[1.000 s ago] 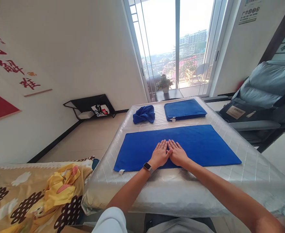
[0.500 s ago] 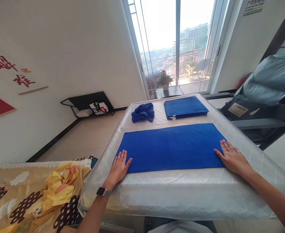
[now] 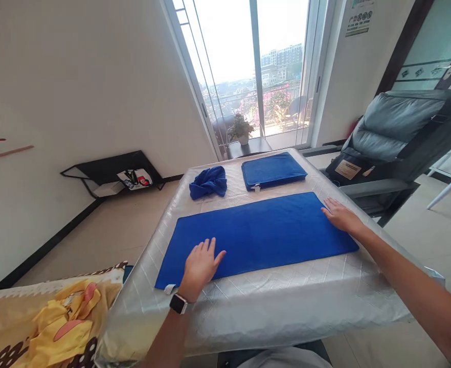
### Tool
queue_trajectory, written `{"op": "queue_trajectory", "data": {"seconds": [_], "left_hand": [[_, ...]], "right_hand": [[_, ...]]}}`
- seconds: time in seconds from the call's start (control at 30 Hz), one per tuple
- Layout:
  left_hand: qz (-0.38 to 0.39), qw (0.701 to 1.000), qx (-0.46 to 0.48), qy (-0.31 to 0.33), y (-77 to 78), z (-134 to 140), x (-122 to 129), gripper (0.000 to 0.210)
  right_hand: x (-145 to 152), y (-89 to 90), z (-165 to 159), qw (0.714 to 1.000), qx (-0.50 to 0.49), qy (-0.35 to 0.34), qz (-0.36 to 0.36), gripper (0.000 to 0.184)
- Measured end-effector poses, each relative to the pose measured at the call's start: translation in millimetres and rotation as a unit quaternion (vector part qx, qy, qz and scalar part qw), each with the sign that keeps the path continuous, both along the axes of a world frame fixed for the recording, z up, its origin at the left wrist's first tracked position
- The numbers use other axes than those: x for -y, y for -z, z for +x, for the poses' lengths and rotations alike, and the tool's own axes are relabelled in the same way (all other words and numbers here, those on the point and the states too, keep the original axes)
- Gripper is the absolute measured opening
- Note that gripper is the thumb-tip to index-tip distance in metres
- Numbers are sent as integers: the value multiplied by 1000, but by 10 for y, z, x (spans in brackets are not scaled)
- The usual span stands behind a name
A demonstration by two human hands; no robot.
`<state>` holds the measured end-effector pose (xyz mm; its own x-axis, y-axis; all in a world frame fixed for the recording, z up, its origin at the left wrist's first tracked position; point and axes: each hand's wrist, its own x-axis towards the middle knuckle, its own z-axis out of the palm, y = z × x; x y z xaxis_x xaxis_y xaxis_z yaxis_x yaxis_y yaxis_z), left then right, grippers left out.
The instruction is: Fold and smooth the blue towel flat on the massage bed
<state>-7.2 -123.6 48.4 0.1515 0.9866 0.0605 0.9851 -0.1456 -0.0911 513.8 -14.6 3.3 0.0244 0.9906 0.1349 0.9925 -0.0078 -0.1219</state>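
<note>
A blue towel (image 3: pixel 256 230) lies spread flat across the table, with a small white tag at its near left corner. My left hand (image 3: pixel 200 263), a watch on its wrist, rests over the towel's near left part, fingers stretched out and holding nothing. At the towel's right edge is my right hand (image 3: pixel 340 214), fingers extended, nothing in it. Beyond the spread towel sit a crumpled blue cloth (image 3: pixel 209 182) at the left and a stack of folded blue towels (image 3: pixel 273 170) at the right.
The table (image 3: pixel 271 306) has a shiny quilted cover. A grey recliner (image 3: pixel 398 128) stands to its right. At the lower left lies a patterned bedspread with yellow clothing (image 3: pixel 62 327) on it. A potted plant (image 3: pixel 241 129) is by the window.
The view has turned to the right. My left hand has moved inward from the towel's left edge; my right hand has slid away from me along its right edge. The near left tag now shows.
</note>
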Motion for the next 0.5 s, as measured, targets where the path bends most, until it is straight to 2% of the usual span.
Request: {"op": "queue_trajectory", "data": {"seconds": [0.07,0.13,0.23,0.3,0.37,0.5], "left_hand": [[-6,988,65,140,-162,633,-8,53],[-9,963,106,247,-262,1229,8,45],[-14,925,110,363,-272,1974,32,37],[-18,906,97,412,-217,2385,20,37],[-19,896,86,435,-158,2761,-12,44],[-32,899,93,427,-62,3425,-73,49]], "right_hand": [[-292,-98,-42,999,-1,-2,-36,61],[-503,-195,-119,998,1,13,-64,59],[-660,-315,-231,995,18,63,-72,56],[-712,-374,-266,993,33,84,-75,54],[-760,-422,-263,992,40,86,-82,51],[-871,-499,-227,990,53,84,-99,46]]}}
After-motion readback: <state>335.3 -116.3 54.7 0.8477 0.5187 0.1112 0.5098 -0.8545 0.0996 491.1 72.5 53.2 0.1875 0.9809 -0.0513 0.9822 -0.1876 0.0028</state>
